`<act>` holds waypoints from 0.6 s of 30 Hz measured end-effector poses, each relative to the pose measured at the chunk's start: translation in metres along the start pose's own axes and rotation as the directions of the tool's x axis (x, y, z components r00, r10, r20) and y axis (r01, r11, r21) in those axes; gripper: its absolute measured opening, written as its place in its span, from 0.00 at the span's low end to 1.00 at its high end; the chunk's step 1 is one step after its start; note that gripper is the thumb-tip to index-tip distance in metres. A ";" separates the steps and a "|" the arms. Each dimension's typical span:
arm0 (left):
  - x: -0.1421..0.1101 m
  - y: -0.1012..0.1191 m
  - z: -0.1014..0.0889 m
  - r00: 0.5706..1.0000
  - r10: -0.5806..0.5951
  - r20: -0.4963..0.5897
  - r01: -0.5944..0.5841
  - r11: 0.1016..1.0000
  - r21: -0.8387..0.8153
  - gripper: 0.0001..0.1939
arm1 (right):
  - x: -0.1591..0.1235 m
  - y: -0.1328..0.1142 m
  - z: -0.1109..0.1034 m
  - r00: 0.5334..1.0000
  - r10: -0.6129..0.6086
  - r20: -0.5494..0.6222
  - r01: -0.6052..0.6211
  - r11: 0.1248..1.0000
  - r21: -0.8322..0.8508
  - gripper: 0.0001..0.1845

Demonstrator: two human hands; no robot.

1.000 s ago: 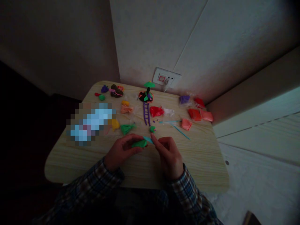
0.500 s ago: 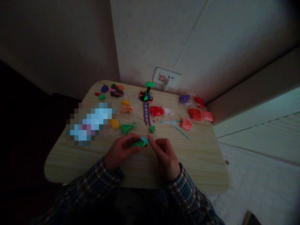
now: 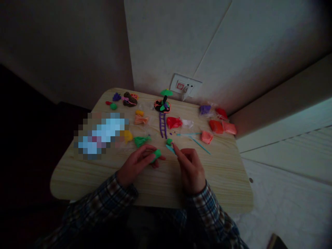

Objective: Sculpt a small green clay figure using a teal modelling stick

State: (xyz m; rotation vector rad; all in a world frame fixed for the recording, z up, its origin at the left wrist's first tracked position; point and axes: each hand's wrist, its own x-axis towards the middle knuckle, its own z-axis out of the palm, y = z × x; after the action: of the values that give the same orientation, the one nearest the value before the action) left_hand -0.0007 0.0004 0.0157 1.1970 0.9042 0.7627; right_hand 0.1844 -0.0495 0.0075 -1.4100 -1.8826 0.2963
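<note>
My left hand [image 3: 138, 162] is closed around a lump of green modelling clay [image 3: 156, 155], which shows between thumb and fingers. In my right hand [image 3: 190, 167] is a light-blue clay knife [image 3: 171, 149], its flat blade pointing up and left, a little apart from the lump. Just beyond the blade sits a small green clay ball [image 3: 169, 141] with a pale and red spot on its side. Past it lies a purple clay ladder [image 3: 162, 125], leading up to a black clay piece [image 3: 162, 106] with a green umbrella-like top [image 3: 166, 92].
Bags of red [image 3: 174, 122], green [image 3: 142, 140] and pink clay [image 3: 206, 137] lie around the middle. Thin blue tools [image 3: 200, 145] rest at the right. A brown clay shape [image 3: 129, 99] stands back left. A blurred bright patch [image 3: 101, 135] covers the left side.
My right hand has drawn the clay knife away from the green lump, to the right. My left hand has turned the lump slightly and still holds it.
</note>
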 end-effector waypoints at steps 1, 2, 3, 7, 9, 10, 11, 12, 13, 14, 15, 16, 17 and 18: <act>0.000 0.001 0.000 1.000 0.022 -0.005 -0.022 0.999 0.042 0.11 | 0.001 0.000 -0.004 1.000 0.009 0.000 -0.009 1.000 0.007 0.31; -0.001 0.001 0.000 0.998 0.058 -0.007 -0.057 0.993 0.108 0.11 | 0.001 0.001 -0.008 1.000 0.012 0.004 -0.012 1.000 0.017 0.29; -0.001 0.002 0.000 0.994 0.109 -0.005 -0.106 0.975 0.194 0.10 | 0.001 0.001 -0.011 1.000 0.012 0.009 -0.012 1.000 0.025 0.28; -0.003 0.000 0.002 0.948 0.305 0.088 -0.302 0.783 0.543 0.10 | -0.006 0.006 -0.015 0.997 0.066 0.028 -0.066 0.998 0.004 0.19; -0.004 -0.002 0.005 0.932 0.331 0.147 -0.345 0.686 0.641 0.09 | -0.010 0.010 -0.013 0.991 0.124 0.043 -0.123 0.992 -0.035 0.14; -0.003 -0.003 0.006 0.927 0.335 0.167 -0.355 0.645 0.677 0.09 | -0.012 0.012 -0.012 0.988 0.147 0.051 -0.144 0.988 -0.052 0.12; -0.003 -0.004 0.007 0.924 0.338 0.178 -0.358 0.608 0.709 0.08 | -0.013 0.013 -0.010 0.985 0.162 0.056 -0.158 0.985 -0.067 0.10; -0.002 -0.005 0.008 0.923 0.339 0.182 -0.356 0.575 0.736 0.08 | -0.014 0.014 -0.008 0.983 0.171 0.060 -0.166 0.983 -0.079 0.09; -0.002 -0.006 0.008 0.923 0.339 0.182 -0.351 0.549 0.759 0.07 | -0.014 0.013 -0.006 0.983 0.175 0.064 -0.169 0.982 -0.090 0.09; -0.001 -0.007 0.008 0.923 0.340 0.180 -0.347 0.530 0.774 0.08 | -0.014 0.013 -0.004 0.982 0.178 0.063 -0.171 0.980 -0.100 0.09; -0.001 -0.008 0.008 0.923 0.341 0.180 -0.344 0.520 0.781 0.08 | -0.013 0.011 -0.003 0.982 0.179 0.059 -0.171 0.979 -0.111 0.09; -0.001 -0.009 0.008 0.922 0.340 0.185 -0.348 0.517 0.782 0.09 | -0.013 0.009 -0.001 0.983 0.176 0.054 -0.168 0.978 -0.122 0.09; -0.001 -0.010 0.007 0.920 0.343 0.192 -0.356 0.517 0.778 0.12 | -0.013 0.008 0.000 0.984 0.171 0.047 -0.164 0.977 -0.133 0.09; -0.001 -0.011 0.006 0.917 0.343 0.201 -0.364 0.519 0.774 0.16 | -0.013 0.006 0.000 0.985 0.168 0.038 -0.161 0.976 -0.145 0.09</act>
State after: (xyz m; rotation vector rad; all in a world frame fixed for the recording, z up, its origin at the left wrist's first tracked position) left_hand 0.0044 -0.0058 0.0057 2.2651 1.0320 0.6562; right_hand 0.1898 -0.0591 -0.0017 -1.6730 -1.8604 0.2853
